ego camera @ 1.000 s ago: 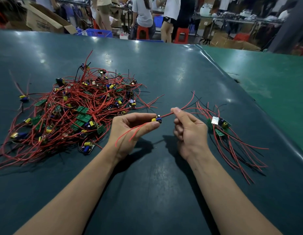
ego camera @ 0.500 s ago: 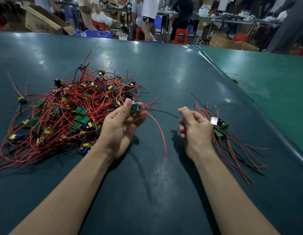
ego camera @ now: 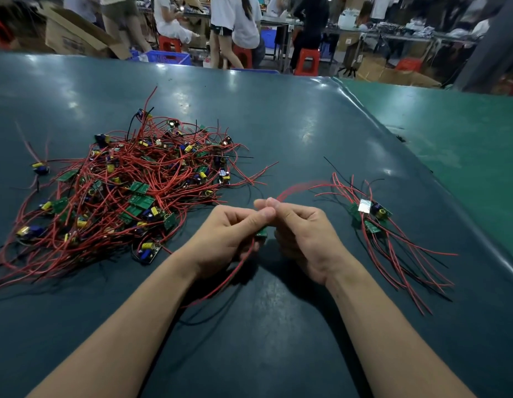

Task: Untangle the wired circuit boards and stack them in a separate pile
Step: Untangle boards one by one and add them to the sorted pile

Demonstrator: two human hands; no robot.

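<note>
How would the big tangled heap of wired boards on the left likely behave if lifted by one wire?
The tangled heap would probably rise as a clump, since its red wires cross and loop through each other. The wires look floppy: the red wire below the left hand droops in a curve. The boards look small, so likely light.

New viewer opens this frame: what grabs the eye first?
The big tangled heap of red wires and green boards on the table's left. Next, the left hand and right hand meeting at centre, pinching one wired board. To their right lies a small sorted pile.
</note>
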